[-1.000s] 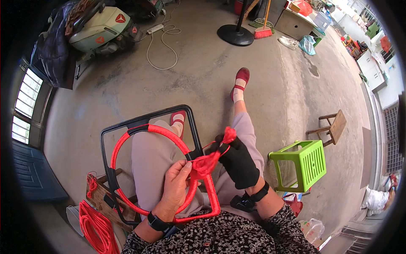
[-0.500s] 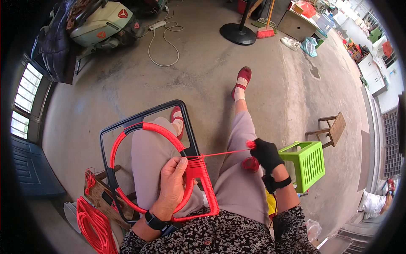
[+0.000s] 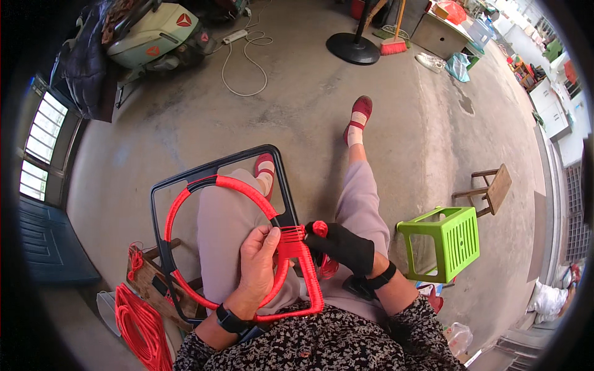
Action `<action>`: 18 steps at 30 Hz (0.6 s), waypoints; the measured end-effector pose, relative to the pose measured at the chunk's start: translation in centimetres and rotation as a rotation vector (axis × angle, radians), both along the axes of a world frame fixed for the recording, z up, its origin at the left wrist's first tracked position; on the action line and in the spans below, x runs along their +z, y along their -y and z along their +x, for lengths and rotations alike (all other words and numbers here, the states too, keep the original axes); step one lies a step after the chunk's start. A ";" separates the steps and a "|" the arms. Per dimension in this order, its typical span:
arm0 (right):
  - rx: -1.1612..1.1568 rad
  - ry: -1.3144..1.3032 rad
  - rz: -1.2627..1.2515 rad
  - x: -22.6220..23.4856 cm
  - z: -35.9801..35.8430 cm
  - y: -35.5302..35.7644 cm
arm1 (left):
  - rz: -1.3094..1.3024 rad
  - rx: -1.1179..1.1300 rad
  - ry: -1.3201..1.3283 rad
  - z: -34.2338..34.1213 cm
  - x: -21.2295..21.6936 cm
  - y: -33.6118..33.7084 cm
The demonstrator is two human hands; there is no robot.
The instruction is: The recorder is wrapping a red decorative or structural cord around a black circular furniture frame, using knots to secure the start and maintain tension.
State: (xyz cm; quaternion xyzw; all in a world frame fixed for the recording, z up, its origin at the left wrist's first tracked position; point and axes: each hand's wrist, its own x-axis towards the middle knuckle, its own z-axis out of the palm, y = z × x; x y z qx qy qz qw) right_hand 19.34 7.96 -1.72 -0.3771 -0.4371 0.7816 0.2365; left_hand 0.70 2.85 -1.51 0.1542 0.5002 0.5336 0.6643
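Observation:
A black metal frame [image 3: 210, 174] with a ring wrapped in red cord [image 3: 238, 185] rests across my lap. My left hand [image 3: 258, 263], bare with a black watch at the wrist, grips the wrapped ring and the woven red section [image 3: 292, 242] at the frame's right side. My right hand [image 3: 341, 246], in a black glove, sits right beside that woven section, closed on a small bundle of red cord [image 3: 320, 229]. More red cord hangs below the glove [image 3: 327, 267].
A coil of red cord [image 3: 141, 324] lies on the floor at lower left, beside a wooden piece [image 3: 148, 281]. To my right stand a green plastic stool [image 3: 450, 240] and a small wooden stool [image 3: 492, 188]. A fan base [image 3: 352, 47], a white cable [image 3: 244, 62] and a scooter [image 3: 154, 34] are farther off.
My right hand first pulled the red cord out to the right, drawing a taut strand, then came back to the frame's woven section. My left hand kept its grip on the ring.

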 end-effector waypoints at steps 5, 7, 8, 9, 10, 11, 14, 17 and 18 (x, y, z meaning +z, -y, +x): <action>-0.277 -0.105 -0.046 -2.4 1.0 0.0 | 0.024 0.048 0.046 -0.1 0.0 0.1; -0.404 -0.349 -0.178 -0.9 -0.1 0.1 | 0.027 0.026 0.058 -0.3 -0.3 0.2; -0.533 -0.595 -0.306 -0.4 -0.5 0.0 | 0.033 0.001 0.069 -0.3 -0.4 0.2; -0.473 -0.666 -0.340 -1.3 -0.3 -0.4 | 0.033 0.004 0.068 -0.3 0.0 0.3; -0.479 -0.663 -0.340 -2.5 0.0 -0.8 | 0.007 -0.010 0.078 -0.1 0.2 0.2; -0.458 -0.651 -0.379 -3.7 0.3 -1.1 | -0.019 -0.025 0.088 0.1 0.2 0.1; -0.401 -0.462 -0.314 -2.1 -0.7 -1.3 | -0.036 -0.023 0.056 0.1 -0.3 0.2; -0.095 0.171 -0.055 -0.2 -1.6 -1.5 | -0.044 -0.012 0.065 -0.1 -0.2 0.3; -0.094 0.174 -0.060 -0.2 -1.5 -1.4 | -0.048 -0.012 0.068 -0.1 -0.1 0.2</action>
